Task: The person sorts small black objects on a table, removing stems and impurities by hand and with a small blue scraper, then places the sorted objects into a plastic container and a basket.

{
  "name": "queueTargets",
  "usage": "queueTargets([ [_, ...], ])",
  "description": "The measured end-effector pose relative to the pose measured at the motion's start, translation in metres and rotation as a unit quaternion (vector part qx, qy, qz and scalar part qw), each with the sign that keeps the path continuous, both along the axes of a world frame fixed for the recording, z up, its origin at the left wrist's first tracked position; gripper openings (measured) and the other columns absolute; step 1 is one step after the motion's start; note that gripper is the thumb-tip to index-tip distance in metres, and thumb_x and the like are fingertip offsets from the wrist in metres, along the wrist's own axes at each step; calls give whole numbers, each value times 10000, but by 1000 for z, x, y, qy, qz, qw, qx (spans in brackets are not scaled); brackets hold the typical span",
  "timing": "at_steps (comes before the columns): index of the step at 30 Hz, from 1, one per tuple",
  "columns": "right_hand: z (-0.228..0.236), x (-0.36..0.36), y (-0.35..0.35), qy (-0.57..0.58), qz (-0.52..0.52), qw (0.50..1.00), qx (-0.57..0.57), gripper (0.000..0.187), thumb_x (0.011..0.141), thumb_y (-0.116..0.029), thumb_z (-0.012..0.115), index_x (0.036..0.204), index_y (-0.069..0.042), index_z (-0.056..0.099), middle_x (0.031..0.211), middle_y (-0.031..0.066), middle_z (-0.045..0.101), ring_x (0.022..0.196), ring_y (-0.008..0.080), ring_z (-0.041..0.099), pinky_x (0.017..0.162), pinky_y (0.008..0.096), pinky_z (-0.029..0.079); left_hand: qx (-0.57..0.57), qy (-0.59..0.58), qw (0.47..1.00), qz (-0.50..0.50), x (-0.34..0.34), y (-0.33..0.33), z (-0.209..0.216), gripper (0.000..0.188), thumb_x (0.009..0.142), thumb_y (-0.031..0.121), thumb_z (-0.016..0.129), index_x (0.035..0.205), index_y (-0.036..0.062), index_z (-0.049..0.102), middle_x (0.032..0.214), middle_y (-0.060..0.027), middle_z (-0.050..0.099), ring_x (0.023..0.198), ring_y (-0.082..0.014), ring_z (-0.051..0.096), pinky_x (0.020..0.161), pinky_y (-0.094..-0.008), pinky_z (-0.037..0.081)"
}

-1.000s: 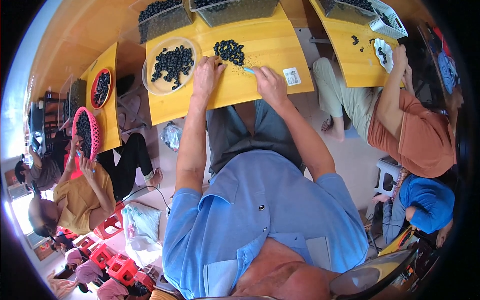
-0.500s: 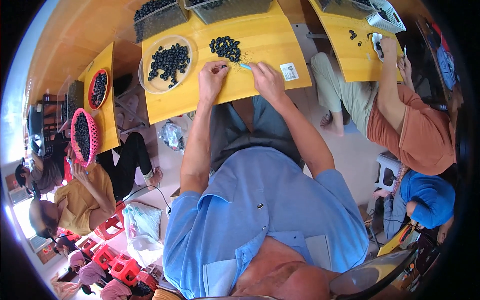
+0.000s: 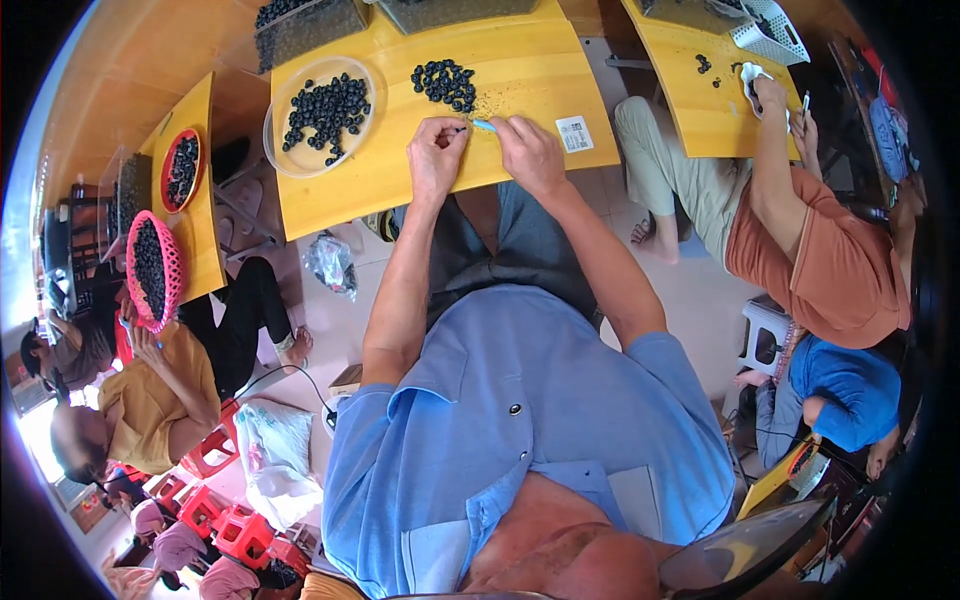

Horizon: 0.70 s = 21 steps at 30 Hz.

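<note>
My left hand (image 3: pixel 434 165) is closed over the front of the yellow table (image 3: pixel 400 180), pinching a small black round piece (image 3: pixel 461 129) at its fingertips. Close by on the right, my right hand (image 3: pixel 533 155) grips a slim tool with a light-blue handle (image 3: pixel 484 125), its end pointing at that piece. Too little of the tool's tip shows to tell its kind. Just beyond my hands lies a loose pile of black round pieces (image 3: pixel 444 84), with brown crumbs (image 3: pixel 492 104) beside it. Left of the pile, a clear round tray (image 3: pixel 282 158) holds many more.
Clear bins (image 3: pixel 455 18) of black pieces stand at the table's far edge. A white label (image 3: pixel 574 134) lies at the right. Co-workers sit on both sides; one works at another yellow table (image 3: pixel 700 125). A pink basket (image 3: pixel 172 265) and plastic bag (image 3: pixel 331 265) are at left.
My left hand has turned and come nearer my right hand, the black piece still pinched. The blue tool's end is now closer to it. The whole view has shifted slightly.
</note>
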State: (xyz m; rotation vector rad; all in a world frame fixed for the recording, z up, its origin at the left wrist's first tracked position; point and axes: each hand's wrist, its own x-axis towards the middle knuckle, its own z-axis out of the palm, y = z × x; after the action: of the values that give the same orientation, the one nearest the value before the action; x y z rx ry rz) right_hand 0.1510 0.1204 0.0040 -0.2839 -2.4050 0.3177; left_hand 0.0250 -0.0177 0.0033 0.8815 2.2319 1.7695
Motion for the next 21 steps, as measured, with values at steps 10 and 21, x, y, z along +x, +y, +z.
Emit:
queueTargets([
  [10,3,1,-2,-5,20,1000,23,281,842,-49,667,1116,-62,730,863,73,602,833,258,683,732,411,579,2,-38,999,14,1,3,-5,255,873,4,825,1062,-9,654,896,-58,732,792,-116,699,752,-283,587],
  [21,1,0,-1,1,29,999,43,318,830,-68,668,1140,-64,737,854,66,585,820,242,669,723,392,571,-22,-17,1000,9,1,3,-3,294,872,-11,816,1110,-7,644,942,-56,740,831,-103,693,802,-270,589],
])
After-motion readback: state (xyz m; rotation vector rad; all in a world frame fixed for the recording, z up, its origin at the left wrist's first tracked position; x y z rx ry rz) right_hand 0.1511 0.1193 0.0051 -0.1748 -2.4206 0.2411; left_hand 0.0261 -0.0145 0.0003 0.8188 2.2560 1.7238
